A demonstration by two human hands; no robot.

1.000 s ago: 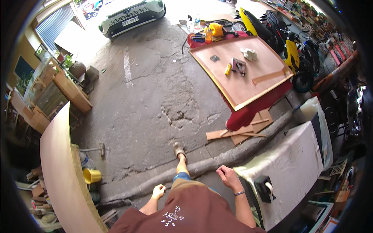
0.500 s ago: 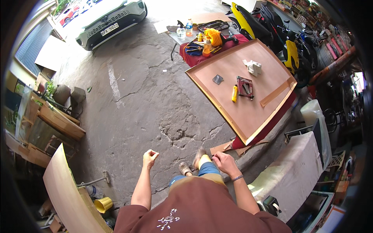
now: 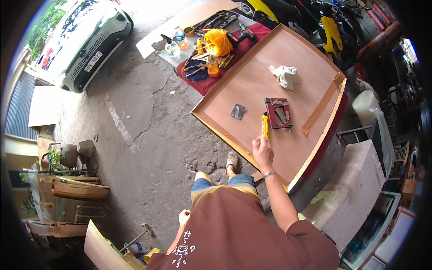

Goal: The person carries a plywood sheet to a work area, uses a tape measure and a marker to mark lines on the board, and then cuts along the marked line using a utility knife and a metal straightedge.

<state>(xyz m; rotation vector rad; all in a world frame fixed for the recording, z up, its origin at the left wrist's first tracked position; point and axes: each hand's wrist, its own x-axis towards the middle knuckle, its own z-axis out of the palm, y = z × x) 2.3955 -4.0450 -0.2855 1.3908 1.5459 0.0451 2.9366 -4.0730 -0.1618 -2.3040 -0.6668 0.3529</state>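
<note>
My right hand [image 3: 263, 150] reaches over the brown wooden panel [image 3: 232, 135] with raised edges, fingers curled at the lower end of a yellow cylindrical item [image 3: 265, 124]; whether they grip it is unclear. Just beside it lie a dark red stapler [image 3: 273, 108] and a small dark square [image 3: 238, 112]. A crumpled white cloth [image 3: 286, 77] and a tan strip [image 3: 318, 110] are on the panel. My left hand [image 3: 184, 217] hangs low beside my shirt, fingers curled, contents hidden.
A tool table [image 3: 189, 92] holds orange rope [image 3: 218, 42], bottles and a drill. A white car [image 3: 93, 47] stands upper left, scooters [image 3: 329, 33] upper right, wood pieces [image 3: 81, 189] left, a pale covered slab [image 3: 346, 175] lower right. The concrete floor [image 3: 135, 166] is cracked.
I have stepped closer to the panel and my view has turned. My right hand has reached forward to the yellow item; my left hand has dropped back beside my body.
</note>
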